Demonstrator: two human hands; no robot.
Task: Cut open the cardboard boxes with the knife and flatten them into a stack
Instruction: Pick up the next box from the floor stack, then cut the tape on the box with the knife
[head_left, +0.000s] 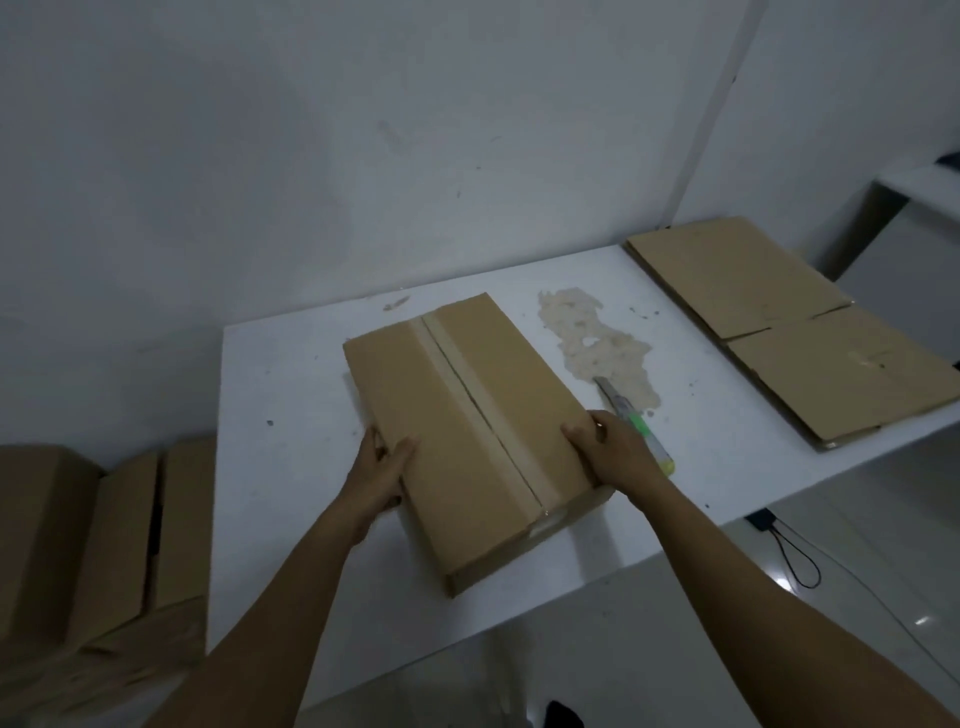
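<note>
A closed cardboard box (467, 415) with a taped centre seam lies on the white table (280, 374). My left hand (382, 467) grips its left edge, thumb on top. My right hand (613, 447) grips its right edge near the front corner. A utility knife (631, 415) with a green and yellow handle lies on the table just right of the box, partly behind my right hand. A stack of flattened boxes (789, 322) lies at the table's right end.
Several unopened cardboard boxes (104, 545) stand on the floor left of the table. A rough beige patch (592, 338) marks the tabletop. A white wall runs behind. A black cable (789, 556) lies on the tiled floor at the right.
</note>
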